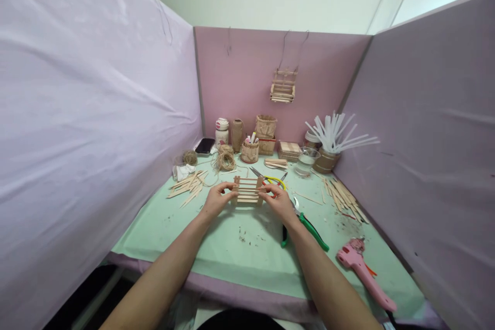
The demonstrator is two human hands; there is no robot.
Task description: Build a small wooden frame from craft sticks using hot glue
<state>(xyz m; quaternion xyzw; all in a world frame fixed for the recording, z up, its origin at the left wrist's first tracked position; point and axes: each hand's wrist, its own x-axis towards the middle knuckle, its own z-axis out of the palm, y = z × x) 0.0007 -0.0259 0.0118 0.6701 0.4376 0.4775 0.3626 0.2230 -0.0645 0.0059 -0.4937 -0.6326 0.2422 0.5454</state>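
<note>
Between my two hands is a small slatted frame of wooden craft sticks [248, 190], its thin rungs running from side to side between two uprights. My left hand [219, 197] pinches its left end with thumb and fingers. At the right end, my right hand [277, 201] grips it the same way. Yellow-handled scissors [275, 180] lie just behind my right hand, partly covered. Green-handled pruning shears [312, 232] rest beneath and beside my right forearm, which hides part of them.
A pink glue gun [365, 273] lies at the front right. Loose sticks [342, 198] spread on the right, more sticks [189, 185] on the left. Behind stand twine [225, 159], a water bowl [306, 161] and a pot of glue sticks [327, 160]. A stick-built swing [283, 87] hangs on the back panel.
</note>
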